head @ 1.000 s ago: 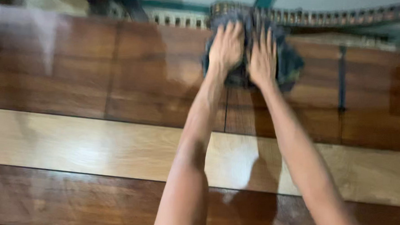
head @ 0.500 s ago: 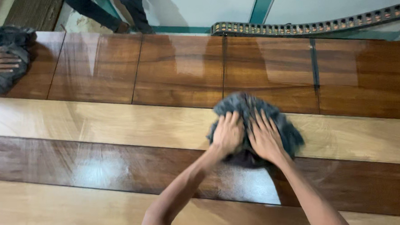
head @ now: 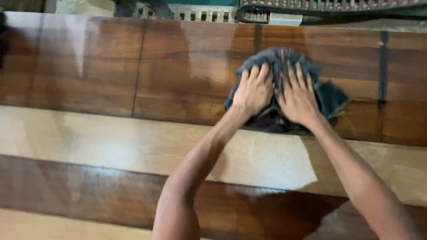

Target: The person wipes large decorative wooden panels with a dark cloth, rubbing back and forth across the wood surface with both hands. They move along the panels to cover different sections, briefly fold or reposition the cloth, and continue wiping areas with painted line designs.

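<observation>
Cloth [head: 328,96], dark and bunched on far glossy boards [head: 125,76], lies under left hand [head: 254,90] and right hand [head: 296,98], both spread flat; slick surface could let palms skid.

Cloth [head: 328,96]: on the table [head: 101,86], toward its far edge.
Hands: left hand [head: 254,90] and right hand [head: 296,98] side by side on the cloth.

both hands press flat on a dark grey rag [head: 327,98]: the left hand [head: 253,92] and the right hand [head: 296,99] lie side by side, fingers [head: 262,73] spread and pointing away. under them is a glossy wooden surface [head: 101,81] of dark and pale planks. beyond the fingers runs a black cable chain [head: 323,2].
</observation>
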